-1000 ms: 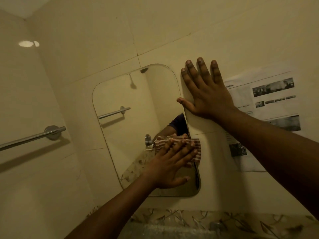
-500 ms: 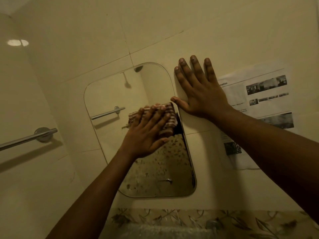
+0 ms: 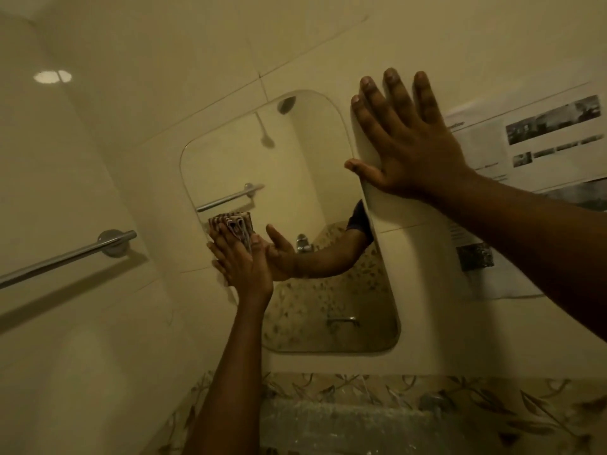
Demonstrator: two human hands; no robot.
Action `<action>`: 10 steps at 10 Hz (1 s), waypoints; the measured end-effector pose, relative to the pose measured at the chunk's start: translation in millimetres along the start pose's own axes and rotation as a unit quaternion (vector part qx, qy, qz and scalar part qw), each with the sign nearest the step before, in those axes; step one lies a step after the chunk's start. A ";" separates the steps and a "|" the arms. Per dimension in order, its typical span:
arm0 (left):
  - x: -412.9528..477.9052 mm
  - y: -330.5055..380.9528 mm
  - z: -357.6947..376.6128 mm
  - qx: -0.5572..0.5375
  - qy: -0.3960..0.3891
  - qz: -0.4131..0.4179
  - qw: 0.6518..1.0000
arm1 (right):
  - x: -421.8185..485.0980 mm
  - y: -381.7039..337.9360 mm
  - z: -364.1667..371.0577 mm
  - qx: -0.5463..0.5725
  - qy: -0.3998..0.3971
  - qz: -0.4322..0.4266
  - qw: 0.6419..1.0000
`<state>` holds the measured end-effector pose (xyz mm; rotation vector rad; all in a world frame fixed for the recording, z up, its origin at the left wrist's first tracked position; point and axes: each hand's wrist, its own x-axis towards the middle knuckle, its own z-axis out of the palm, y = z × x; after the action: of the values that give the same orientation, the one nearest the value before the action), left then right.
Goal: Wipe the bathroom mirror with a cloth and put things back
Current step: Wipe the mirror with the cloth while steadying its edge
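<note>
You have one view only, worn on your head, facing the wall (image 3: pixel 328 44) at close range, with the frame tilted. The mirror (image 3: pixel 295 165) sits mid-frame. Your left hand (image 3: pixel 243 267) comes in from the bottom edge and your right hand (image 3: pixel 407 142) from the right. The wide lens also takes in the bar (image 3: pixel 65 257) at far left.

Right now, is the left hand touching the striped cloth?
Touching. The head view shows the left hand with its fingers laid flat over the striped cloth, pressing it against the mirror.

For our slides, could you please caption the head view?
Left hand presses a striped cloth on the mirror at its left edge; right hand rests flat on the wall.
</note>
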<state>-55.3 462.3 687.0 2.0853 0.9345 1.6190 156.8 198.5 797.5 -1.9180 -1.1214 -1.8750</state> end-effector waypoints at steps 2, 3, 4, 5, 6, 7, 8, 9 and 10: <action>12.4 -6.8 0.5 -0.138 0.027 -0.222 0.965 | -0.6 1.5 3.3 0.016 0.018 0.001 1.000; 17.8 -12.1 -1.0 -0.188 0.027 -0.278 0.942 | 0.1 1.7 4.6 0.020 0.023 0.002 1.000; 11.5 -17.2 2.6 -0.225 0.011 -0.305 0.925 | 0.3 2.1 5.3 0.025 0.027 0.002 0.999; -9.2 -17.3 9.0 -0.224 0.009 -0.338 0.914 | 0.0 2.4 5.9 0.031 0.031 0.000 0.999; -31.7 -14.7 14.7 -0.213 0.003 -0.370 0.904 | 0.7 2.6 5.3 0.033 0.027 0.000 0.999; -43.1 -15.0 19.8 -0.272 -0.022 -0.407 0.872 | 0.0 2.4 2.7 0.033 0.021 0.001 0.999; -40.3 -8.0 17.6 -0.514 -0.216 -0.404 0.725 | 0.1 1.4 0.6 0.025 0.014 0.000 1.000; -38.1 23.0 7.3 -0.599 -0.229 -0.396 0.658 | 1.2 1.3 0.5 0.014 0.009 0.000 1.000; -43.4 24.2 20.4 -0.423 -0.157 -0.348 0.822 | 0.6 2.1 1.0 0.008 0.010 0.000 1.000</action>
<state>-34.8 418.0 664.7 1.1280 0.5742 0.9636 158.9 198.0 798.6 -1.8874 -1.1274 -1.8750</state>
